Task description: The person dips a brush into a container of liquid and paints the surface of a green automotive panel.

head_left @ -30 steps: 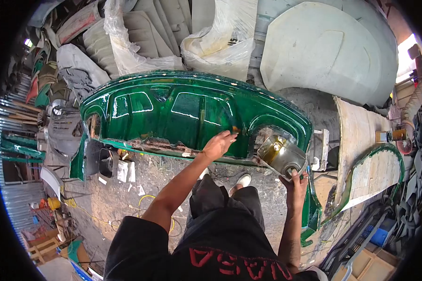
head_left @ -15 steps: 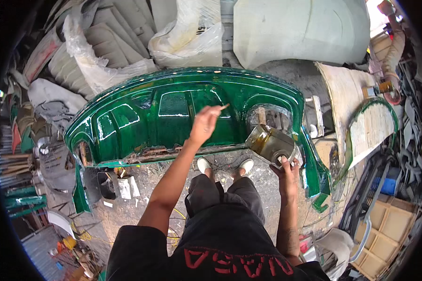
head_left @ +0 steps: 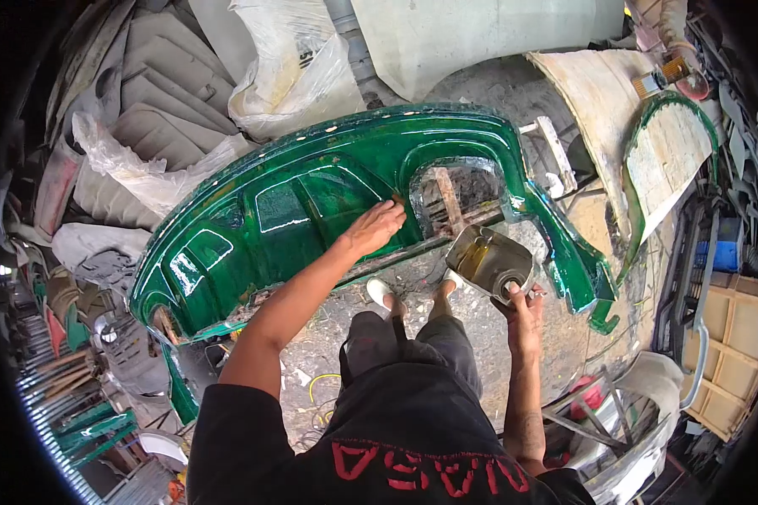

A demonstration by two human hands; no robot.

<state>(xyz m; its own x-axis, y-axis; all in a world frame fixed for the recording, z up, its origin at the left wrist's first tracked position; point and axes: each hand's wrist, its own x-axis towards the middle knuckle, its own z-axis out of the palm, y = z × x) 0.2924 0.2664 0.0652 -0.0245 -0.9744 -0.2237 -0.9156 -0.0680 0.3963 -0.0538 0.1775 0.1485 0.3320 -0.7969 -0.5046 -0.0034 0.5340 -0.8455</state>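
The large glossy green moulded part [head_left: 269, 202] lies in front of me, with recessed panels and a round-cornered opening at its right. My left hand [head_left: 377, 225] reaches over its inner face, just left of the opening, fingers pressed together; a small brownish tip shows at the fingertips, too little to identify. My right hand [head_left: 524, 316] grips the metal container [head_left: 490, 263] by its spout end, below the opening. The container is tilted, its cut-open side faces up, and yellowish liquid shows inside.
Grey panels [head_left: 173, 93] and plastic-wrapped pieces [head_left: 299, 80] are stacked behind the green part. A whitish board [head_left: 594, 101] and a green-edged arch [head_left: 669, 151] stand at the right. Wooden crates [head_left: 733, 345] and a metal frame [head_left: 598, 421] sit lower right. A yellow cord [head_left: 316, 387] lies on the floor.
The view has swung to the right. My left hand has come down from its raised position onto the green part near the opening. My right hand still holds the container.
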